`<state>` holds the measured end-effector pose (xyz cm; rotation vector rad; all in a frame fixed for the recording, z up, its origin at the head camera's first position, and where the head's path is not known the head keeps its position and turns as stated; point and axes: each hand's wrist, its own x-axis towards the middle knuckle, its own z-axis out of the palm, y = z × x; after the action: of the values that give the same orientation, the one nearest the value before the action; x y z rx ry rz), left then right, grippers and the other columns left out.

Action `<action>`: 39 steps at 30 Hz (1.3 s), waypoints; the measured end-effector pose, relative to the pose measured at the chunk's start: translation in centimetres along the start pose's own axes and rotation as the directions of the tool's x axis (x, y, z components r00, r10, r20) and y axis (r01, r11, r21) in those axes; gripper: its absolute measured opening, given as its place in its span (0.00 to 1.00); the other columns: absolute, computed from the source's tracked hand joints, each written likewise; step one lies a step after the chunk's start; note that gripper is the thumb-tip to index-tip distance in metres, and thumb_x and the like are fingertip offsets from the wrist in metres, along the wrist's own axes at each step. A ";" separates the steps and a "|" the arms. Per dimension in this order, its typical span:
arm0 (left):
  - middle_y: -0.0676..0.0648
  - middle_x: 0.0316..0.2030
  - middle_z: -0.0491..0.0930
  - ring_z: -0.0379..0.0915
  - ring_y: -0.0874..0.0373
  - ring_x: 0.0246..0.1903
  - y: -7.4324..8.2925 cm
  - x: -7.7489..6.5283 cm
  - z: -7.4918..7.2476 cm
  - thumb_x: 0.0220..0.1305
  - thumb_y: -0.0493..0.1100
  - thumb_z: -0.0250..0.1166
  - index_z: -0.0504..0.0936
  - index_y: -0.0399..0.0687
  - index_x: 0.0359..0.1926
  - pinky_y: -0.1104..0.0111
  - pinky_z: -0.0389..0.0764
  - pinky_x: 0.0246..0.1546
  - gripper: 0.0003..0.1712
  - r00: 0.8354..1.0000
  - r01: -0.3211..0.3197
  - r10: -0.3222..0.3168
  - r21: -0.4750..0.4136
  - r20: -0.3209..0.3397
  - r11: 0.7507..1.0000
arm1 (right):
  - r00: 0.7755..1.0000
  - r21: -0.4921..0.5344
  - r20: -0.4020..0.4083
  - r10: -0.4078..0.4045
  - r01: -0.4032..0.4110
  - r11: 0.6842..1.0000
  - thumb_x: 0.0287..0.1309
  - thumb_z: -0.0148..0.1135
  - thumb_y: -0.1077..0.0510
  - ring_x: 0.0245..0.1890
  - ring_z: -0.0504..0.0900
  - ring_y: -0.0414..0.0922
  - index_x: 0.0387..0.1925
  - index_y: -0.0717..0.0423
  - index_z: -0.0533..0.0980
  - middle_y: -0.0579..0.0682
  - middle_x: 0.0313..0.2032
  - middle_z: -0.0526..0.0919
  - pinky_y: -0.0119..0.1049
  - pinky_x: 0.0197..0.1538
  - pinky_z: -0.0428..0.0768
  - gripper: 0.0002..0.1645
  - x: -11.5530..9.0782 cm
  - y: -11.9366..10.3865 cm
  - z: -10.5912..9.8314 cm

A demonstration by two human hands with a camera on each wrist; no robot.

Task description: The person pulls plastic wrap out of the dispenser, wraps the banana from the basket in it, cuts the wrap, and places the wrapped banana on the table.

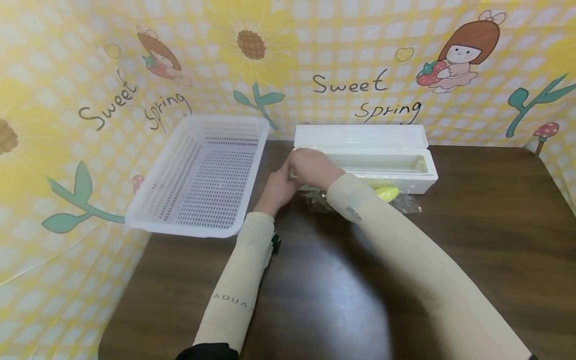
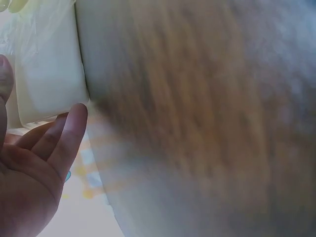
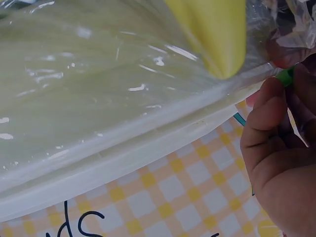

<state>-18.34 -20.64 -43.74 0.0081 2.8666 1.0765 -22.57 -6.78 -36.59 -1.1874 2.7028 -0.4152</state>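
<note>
At the back of the table stands a white box (image 1: 396,183) like a cling film dispenser, its lid raised. Clear film (image 3: 89,74) covers its front and lies crumpled before it. A smooth yellow thing (image 1: 387,193) with a rounded tip rests on the film; its kind is unclear. My right hand (image 1: 315,167) is at the box's left end and pinches a small green piece (image 3: 285,76) between thumb and finger. Close beside it, my left hand (image 2: 34,168) touches the box's end with nearly straight fingers. In the head view the hands overlap, hiding the fingertips.
A white perforated basket (image 1: 265,132) stands to the left of the hands, at the table's edge. The brown wooden table (image 1: 486,225) reaches a wall hung with yellow checked cloth (image 1: 306,30). Both forearms, in pale sleeves, extend over the table.
</note>
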 end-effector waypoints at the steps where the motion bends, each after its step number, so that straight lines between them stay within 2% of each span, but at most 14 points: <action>1: 0.40 0.58 0.80 0.77 0.44 0.56 0.0 0.0 0.0 0.73 0.58 0.58 0.53 0.63 0.80 0.51 0.75 0.57 0.40 1.000 0.009 -0.009 -0.005 0.000 1.000 | 1.000 0.005 0.001 0.000 0.000 1.000 0.56 0.62 0.67 0.33 0.76 0.47 0.34 0.54 0.85 0.49 0.32 0.82 0.41 0.42 0.79 0.09 0.0 0.0 0.0; 5: 0.39 0.55 0.81 0.78 0.44 0.53 0.0 0.1 -0.1 0.71 0.56 0.61 0.50 0.64 0.81 0.51 0.76 0.57 0.44 0.999 0.041 -0.041 -0.024 0.002 0.999 | 1.000 -0.013 0.011 0.006 -0.006 1.000 0.60 0.62 0.66 0.34 0.77 0.48 0.37 0.56 0.83 0.51 0.33 0.81 0.43 0.43 0.79 0.06 0.1 0.1 -0.1; 8: 0.40 0.54 0.82 0.79 0.45 0.53 0.1 0.2 -0.1 0.70 0.57 0.62 0.50 0.64 0.81 0.52 0.75 0.57 0.45 0.998 0.058 -0.058 -0.032 0.002 0.998 | 1.000 -0.039 0.022 0.012 -0.011 0.999 0.61 0.64 0.63 0.38 0.79 0.48 0.43 0.56 0.83 0.51 0.37 0.82 0.43 0.47 0.79 0.08 0.2 0.2 -0.2; 16: 0.41 0.48 0.84 0.80 0.46 0.45 0.3 0.4 0.1 0.67 0.56 0.63 0.54 0.62 0.80 0.52 0.77 0.53 0.45 0.998 0.046 -0.048 -0.036 -0.031 0.998 | 0.999 -0.048 0.033 0.012 -0.010 0.999 0.60 0.64 0.64 0.40 0.80 0.48 0.44 0.55 0.83 0.50 0.38 0.83 0.45 0.49 0.79 0.10 0.3 0.5 -0.2; 23: 0.39 0.54 0.82 0.79 0.42 0.52 0.3 0.4 0.3 0.65 0.53 0.64 0.56 0.60 0.79 0.52 0.77 0.55 0.45 0.997 0.015 -0.015 -0.005 -0.077 1.000 | 0.999 -0.043 0.032 0.010 -0.009 0.999 0.58 0.68 0.62 0.39 0.80 0.48 0.43 0.54 0.84 0.49 0.37 0.83 0.45 0.49 0.79 0.10 0.2 0.6 -0.2; 33: 0.39 0.57 0.80 0.79 0.44 0.46 0.2 0.3 0.6 0.65 0.53 0.62 0.49 0.66 0.81 0.50 0.78 0.52 0.47 0.997 0.012 -0.012 -0.003 -0.076 1.000 | 0.999 -0.040 0.042 0.022 -0.020 0.999 0.58 0.70 0.59 0.38 0.80 0.48 0.44 0.54 0.83 0.49 0.36 0.83 0.45 0.50 0.79 0.11 -0.1 0.7 -0.1; 39: 0.38 0.56 0.81 0.79 0.43 0.44 0.3 0.3 0.6 0.66 0.58 0.62 0.48 0.70 0.80 0.48 0.78 0.51 0.47 0.997 0.029 -0.028 0.021 -0.074 0.999 | 0.998 -0.064 0.036 0.047 -0.044 0.997 0.59 0.72 0.54 0.41 0.80 0.49 0.50 0.53 0.82 0.50 0.37 0.83 0.47 0.50 0.79 0.18 -0.4 0.9 0.0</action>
<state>-18.57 -19.98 -44.00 -0.0720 2.9337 1.0623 -22.93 -5.90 -36.84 -1.1352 2.7238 -0.3008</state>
